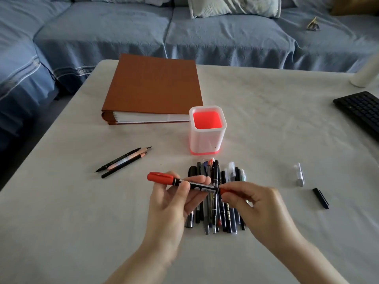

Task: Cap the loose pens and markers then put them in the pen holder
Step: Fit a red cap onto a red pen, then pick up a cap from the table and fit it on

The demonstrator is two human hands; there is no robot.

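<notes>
**Head view: red marker held in both grips above the pen pile**

Left grip [174,201], palm up, fingers curled round the barrel of the red marker [200,186], which is held roughly level above the desk [82,201]. A red cap [162,178] sits on its left end. Right grip [252,203] pinches the small red cap [223,191] at the marker's right end; can't tell if it is fully seated. Pile of loose pens [215,173] lies on the desk directly under both hands. Right of the pile lie a black cap [321,198] and a clear cap [299,175], apart from each other. Left of the pile, three pencils [123,160] lie side by side. Just beyond the pile, the pen holder [205,140] stands upright with a red inside, no pens visible in it. Brown binder [153,89] lies behind it to the left. Black keyboard [361,111] at the right edge. Blue sofa [123,27] is farthest.
</notes>
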